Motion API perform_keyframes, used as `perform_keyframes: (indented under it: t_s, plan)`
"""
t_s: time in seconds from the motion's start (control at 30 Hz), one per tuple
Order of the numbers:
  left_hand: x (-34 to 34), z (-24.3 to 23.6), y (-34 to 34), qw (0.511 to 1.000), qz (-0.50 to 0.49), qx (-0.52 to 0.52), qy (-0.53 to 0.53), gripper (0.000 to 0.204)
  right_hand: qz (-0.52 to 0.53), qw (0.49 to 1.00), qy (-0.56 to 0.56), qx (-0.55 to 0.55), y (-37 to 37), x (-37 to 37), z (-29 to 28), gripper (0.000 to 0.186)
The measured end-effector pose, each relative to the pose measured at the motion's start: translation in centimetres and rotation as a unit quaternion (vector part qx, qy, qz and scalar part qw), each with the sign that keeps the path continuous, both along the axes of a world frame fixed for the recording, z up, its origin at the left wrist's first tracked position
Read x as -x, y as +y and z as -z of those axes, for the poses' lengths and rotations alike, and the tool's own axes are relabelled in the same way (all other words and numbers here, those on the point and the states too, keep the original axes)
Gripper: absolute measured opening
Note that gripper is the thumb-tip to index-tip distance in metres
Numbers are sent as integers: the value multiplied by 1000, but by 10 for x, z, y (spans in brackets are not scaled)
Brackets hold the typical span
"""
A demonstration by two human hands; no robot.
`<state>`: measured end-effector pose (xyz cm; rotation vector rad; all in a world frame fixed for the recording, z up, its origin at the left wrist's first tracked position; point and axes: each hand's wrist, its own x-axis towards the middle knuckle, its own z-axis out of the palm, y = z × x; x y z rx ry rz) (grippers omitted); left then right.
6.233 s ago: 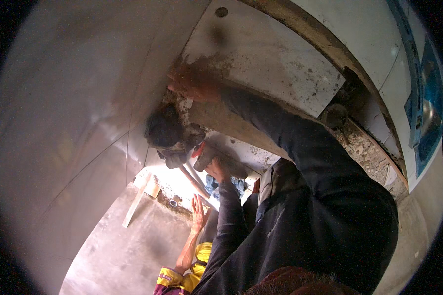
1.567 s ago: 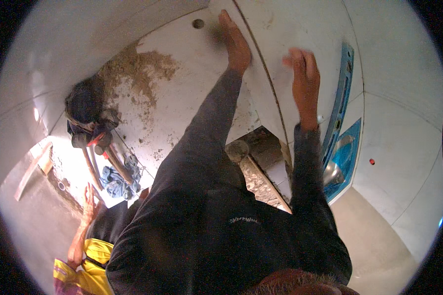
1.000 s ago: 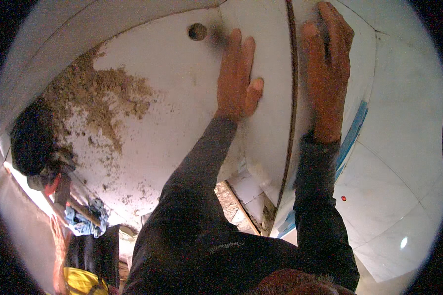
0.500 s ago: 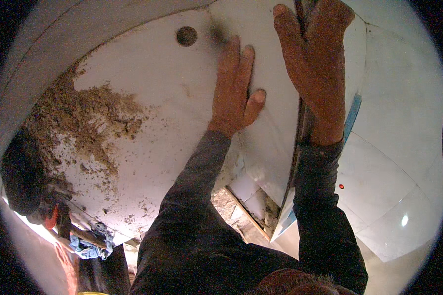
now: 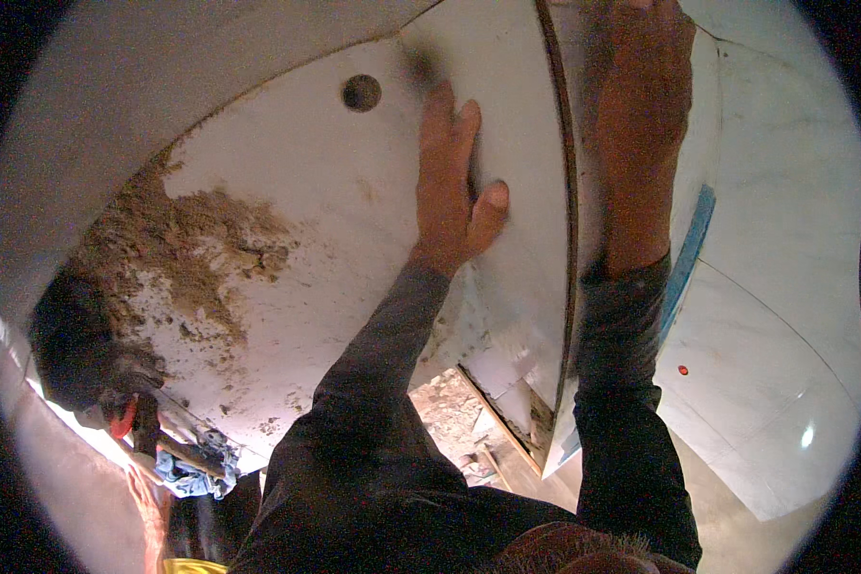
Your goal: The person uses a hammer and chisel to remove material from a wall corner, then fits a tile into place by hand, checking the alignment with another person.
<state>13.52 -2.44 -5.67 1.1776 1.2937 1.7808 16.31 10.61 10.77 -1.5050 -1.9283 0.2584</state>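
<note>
My left hand (image 5: 454, 187) lies open on a white tiled surface (image 5: 335, 306), thumb apart from the fingers, just below and right of a round hole (image 5: 361, 93). A patch of brown mortar or dirt (image 5: 187, 244) spreads to its left. My right hand (image 5: 641, 134) reaches up along the white panel right of a long dark edge (image 5: 560, 115); its fingertips are at the top of the view, blurred and partly cut off, so their grip is unclear. A blue strip (image 5: 689, 244) stands right of my right forearm.
At lower left are a dark bundle (image 5: 72, 340), a red-handled tool (image 5: 124, 416), a blue cloth (image 5: 191, 478) and another person's arm (image 5: 148, 526). A rubble-filled opening (image 5: 450, 416) with wooden edging lies below. White tiled wall (image 5: 784, 287) rises at right.
From the tools at the left, both hands have moved onto the white surfaces. In the last half second my right hand shifted right and upward; my left hand stayed nearly in place.
</note>
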Motion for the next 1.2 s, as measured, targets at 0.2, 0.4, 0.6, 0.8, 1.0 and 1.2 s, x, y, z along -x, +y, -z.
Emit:
perform_keyframes:
  t_s: [0.2,0.4,0.6,0.8,1.0,1.2]
  plan:
    - [10,-56,25,996,3,-10,-83,84,11,999,-31,-11,-1,-4,-14,25]
    - [19,-58,33,998,-17,-65,17,79,4,999,-38,30,-10,3,-28,18]
    - [26,-76,27,998,-21,-13,51,68,16,999,-45,16,-15,11,-30,17]
    - [22,-70,27,998,28,12,61,73,5,998,-48,39,-5,3,-27,16]
    - [14,-67,32,998,3,1,55,75,12,996,-81,-39,-16,19,-20,16]
    - [21,-69,28,998,45,33,36,81,-6,1000,0,7,-15,9,-18,18]
